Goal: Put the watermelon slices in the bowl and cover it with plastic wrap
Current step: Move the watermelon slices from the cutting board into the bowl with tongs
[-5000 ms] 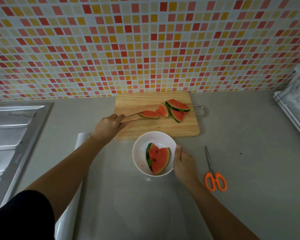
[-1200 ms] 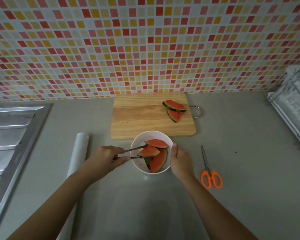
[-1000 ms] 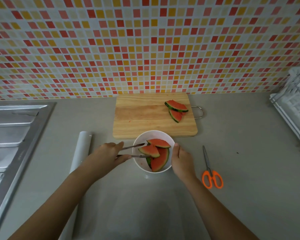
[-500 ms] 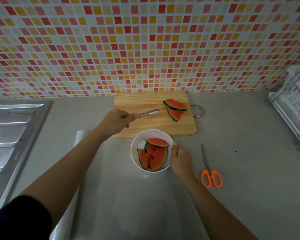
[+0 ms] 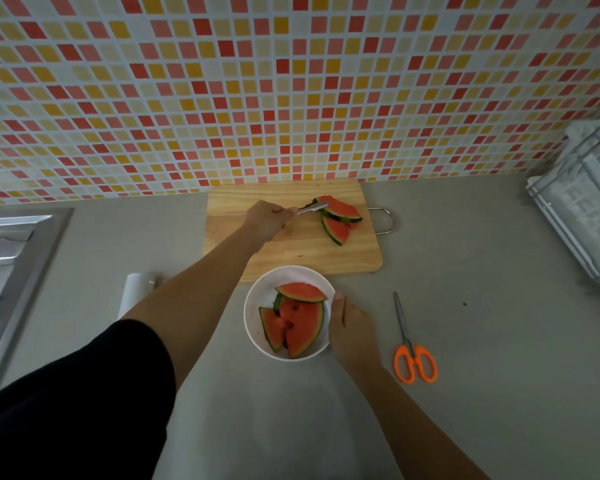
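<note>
Grey tabletop point(image 5: 465, 271) under mosaic tiles point(image 5: 291, 98): the left hand point(image 5: 267, 221) is holding tongs point(image 5: 310, 209) in its grip, tips touching watermelon slices point(image 5: 340, 211) on the cutting board point(image 5: 291, 251), while the right hand point(image 5: 352, 329) is gripping the bowl point(image 5: 253, 306).

The left hand point(image 5: 267, 221) grips tongs point(image 5: 310, 208), their tips at the upper of 2 watermelon slices point(image 5: 340, 211) on the cutting board point(image 5: 291, 251) beneath it. The right hand point(image 5: 349, 329) holds the bowl point(image 5: 252, 306), thumb at its rim; 3 more slices point(image 5: 298, 323) lie inside. Scissors point(image 5: 413, 355) lie right of that hand.
</note>
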Motion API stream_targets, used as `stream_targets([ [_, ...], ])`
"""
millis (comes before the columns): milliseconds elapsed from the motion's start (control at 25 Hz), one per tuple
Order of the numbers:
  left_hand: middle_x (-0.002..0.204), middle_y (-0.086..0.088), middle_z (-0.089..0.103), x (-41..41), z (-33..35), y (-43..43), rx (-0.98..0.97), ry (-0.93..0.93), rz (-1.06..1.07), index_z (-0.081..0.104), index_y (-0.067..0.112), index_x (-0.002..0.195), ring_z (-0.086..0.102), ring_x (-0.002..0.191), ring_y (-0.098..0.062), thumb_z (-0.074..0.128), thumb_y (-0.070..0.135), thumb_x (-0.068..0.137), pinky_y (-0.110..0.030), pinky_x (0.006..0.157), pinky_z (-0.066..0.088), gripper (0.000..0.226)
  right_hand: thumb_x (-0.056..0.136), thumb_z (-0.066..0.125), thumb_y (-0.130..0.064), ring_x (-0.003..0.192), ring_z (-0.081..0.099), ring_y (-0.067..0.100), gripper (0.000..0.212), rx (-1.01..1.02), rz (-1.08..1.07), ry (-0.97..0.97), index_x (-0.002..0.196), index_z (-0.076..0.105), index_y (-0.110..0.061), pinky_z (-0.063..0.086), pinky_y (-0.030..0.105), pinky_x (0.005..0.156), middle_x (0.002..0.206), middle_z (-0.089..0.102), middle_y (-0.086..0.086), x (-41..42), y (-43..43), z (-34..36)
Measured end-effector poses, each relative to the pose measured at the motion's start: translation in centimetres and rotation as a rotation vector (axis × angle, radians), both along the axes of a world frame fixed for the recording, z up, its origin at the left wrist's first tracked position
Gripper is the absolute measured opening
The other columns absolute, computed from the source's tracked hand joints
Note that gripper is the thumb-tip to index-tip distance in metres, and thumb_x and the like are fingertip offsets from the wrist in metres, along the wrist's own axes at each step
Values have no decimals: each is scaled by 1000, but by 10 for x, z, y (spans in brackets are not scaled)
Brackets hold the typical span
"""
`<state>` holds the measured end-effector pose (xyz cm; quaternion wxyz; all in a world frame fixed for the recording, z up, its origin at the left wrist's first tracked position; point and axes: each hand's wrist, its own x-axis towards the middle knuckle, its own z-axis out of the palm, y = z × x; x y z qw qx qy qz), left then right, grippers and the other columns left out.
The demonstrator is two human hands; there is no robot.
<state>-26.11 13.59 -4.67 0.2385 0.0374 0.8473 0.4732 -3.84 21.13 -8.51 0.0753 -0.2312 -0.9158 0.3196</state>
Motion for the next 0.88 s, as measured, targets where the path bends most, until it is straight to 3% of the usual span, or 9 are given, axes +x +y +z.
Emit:
stream_targets([
  [120,55,-1,50,4,7,-4,71,42,35,67,9,67,36,43,-13,67,38,86,-23,43,30,34,99,30,-14,71,60,38,33,-31,-22,-1,87,57,1,36,37,57,78,64,21,0,0,1],
  [240,57,-3,44,10,16,-13,231,-125,54,70,4,77,30,45,-13,66,32,89,-21,38,24,30,96,33,-12,57,60,36,33,24,-63,111,71,53,-6,34,32,47,64,62,18,-1,0,3],
  [320,57,0,42,16,23,-25,295,-255,98,70,6,83,29,43,-9,64,32,90,-19,36,22,28,99,32,-17,65,60,35,34,-78,-87,52,68,45,-12,28,30,53,68,62,17,-2,0,3],
  [400,55,3,42,22,31,-48,319,-330,92,69,7,88,28,41,-6,61,33,92,-16,34,22,28,99,31,-24,71,60,35,38,-205,-122,16,66,45,-12,33,30,57,72,64,18,-1,0,1],
  [520,54,5,41,37,42,-106,272,-377,-45,70,8,93,29,42,-4,59,34,92,-13,33,23,29,99,29,-28,77,61,37,43,-266,-147,47,66,49,-9,40,36,64,78,65,22,1,-2,6],
  [680,52,3,41,64,47,-175,85,-383,-171,76,8,85,29,42,-6,68,40,77,-16,37,24,34,99,25,-32,81,60,37,46,-287,-167,-4,65,48,-11,39,36,67,82,65,23,-1,-2,5],
  [800,51,4,42,80,47,-173,-50,-345,-225,77,9,85,30,45,-8,66,31,87,-18,40,24,25,99,24,-32,74,56,32,45,-267,-180,-9,66,47,-12,34,32,63,70,62,13,0,-3,3],
  [880,51,4,44,85,50,-158,-102,-306,-261,77,9,84,32,44,-8,63,26,90,-18,40,26,23,99,24,-32,63,48,26,46,-258,-184,-16,64,46,-13,30,31,60,56,49,-3,0,-4,4],
])
